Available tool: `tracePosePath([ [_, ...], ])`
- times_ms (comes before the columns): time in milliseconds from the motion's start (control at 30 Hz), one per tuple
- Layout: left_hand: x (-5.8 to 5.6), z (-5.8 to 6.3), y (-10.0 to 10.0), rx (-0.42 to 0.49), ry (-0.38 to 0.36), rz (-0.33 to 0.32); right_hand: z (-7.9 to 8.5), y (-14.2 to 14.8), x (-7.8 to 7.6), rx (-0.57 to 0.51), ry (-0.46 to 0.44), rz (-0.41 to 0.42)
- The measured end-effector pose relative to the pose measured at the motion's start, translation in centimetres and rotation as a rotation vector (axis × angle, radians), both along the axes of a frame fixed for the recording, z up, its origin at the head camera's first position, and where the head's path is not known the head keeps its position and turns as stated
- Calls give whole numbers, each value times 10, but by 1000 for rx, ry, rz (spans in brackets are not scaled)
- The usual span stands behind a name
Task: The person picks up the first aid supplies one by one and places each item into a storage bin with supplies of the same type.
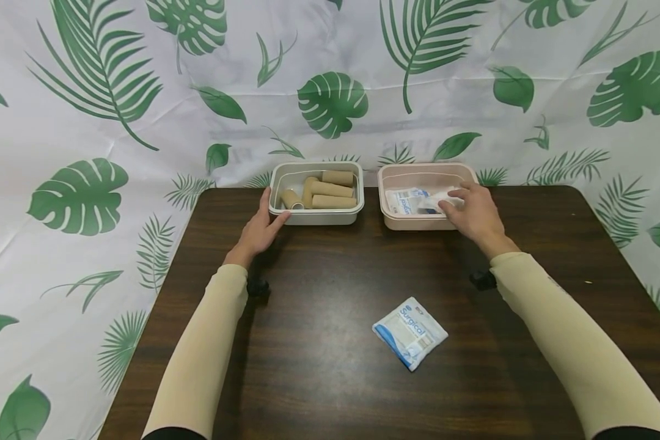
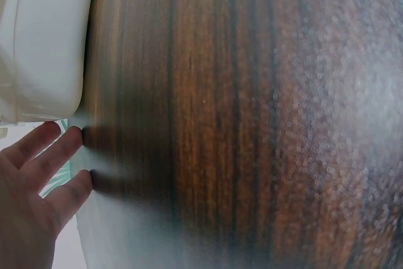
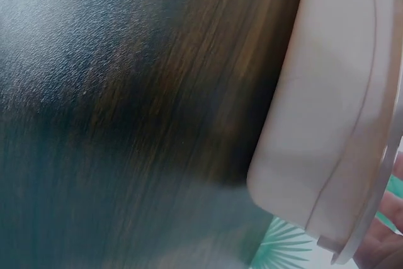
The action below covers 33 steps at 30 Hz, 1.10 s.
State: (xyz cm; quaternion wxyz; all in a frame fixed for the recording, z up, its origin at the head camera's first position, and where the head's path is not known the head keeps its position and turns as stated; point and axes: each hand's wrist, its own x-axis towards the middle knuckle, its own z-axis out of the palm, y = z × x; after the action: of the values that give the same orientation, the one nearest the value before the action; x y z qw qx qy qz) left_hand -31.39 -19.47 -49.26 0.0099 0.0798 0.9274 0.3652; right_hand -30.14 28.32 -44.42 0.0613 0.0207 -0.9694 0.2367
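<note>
In the head view my left hand is at the left end of a white bin, thumb at its front rim. The left wrist view shows this hand's fingers spread and fairly straight beside the bin's corner. Several tan rolled bandages lie in that bin. My right hand reaches over the right side of a pink bin, fingertips at white, partly see-through packaging; I cannot tell whether they pinch it. Beside that packaging lies a blue-and-white packet. The right wrist view shows only part of the hand behind the rim.
A white-and-blue packet printed "Surgical" lies flat on the dark wooden table, nearer to me than the bins. A white cloth with green leaves hangs right behind the bins at the table's far edge.
</note>
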Motion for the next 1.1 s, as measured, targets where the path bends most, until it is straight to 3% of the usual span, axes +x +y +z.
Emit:
tracePosePath([
  [567,2,2,-1,2,-1,2,3,-2,12,-22,73,60],
  [867,3,3,0,-6,-5,2,15,-23,47,-55,255,252],
  [1100,2,2,0,1,-10,7,11,-30,81,-56,247,417],
])
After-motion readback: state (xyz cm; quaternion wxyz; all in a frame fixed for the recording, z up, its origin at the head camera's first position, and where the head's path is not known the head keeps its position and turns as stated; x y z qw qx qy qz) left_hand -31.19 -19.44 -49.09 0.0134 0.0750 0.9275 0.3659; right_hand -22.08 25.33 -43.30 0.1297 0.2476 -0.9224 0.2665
